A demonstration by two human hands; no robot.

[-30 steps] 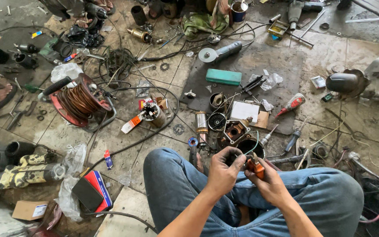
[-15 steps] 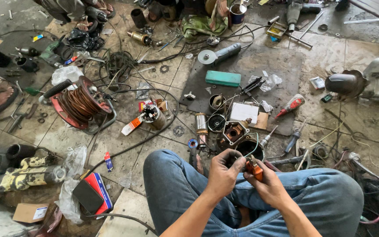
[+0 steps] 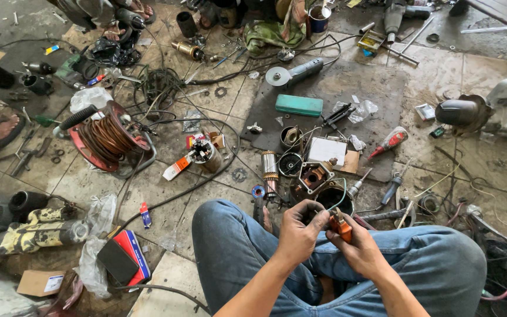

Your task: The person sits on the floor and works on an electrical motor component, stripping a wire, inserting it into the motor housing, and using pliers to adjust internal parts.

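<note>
a small orange tool, likely a cutter or pliers, sits above the person's lap, between both hands. the right hand has its fingers closed around the orange handles. the left hand pinches a thin green wire with thumb and forefinger closed on it, right at the tool's tip. the wire loops up and back toward a dark round motor housing on the floor just past the knees. the step in hand looks like trimming or stripping that wire end; the next move seems to call for a steady squeeze while the left hand keeps the wire taut. two hands show, one orange tool, one green wire. further out on the tiled floor lie one copper wire spool on a red reel, one angle grinder, one flat green box, one red-tipped tube and two screwdrivers near the housing.
</note>
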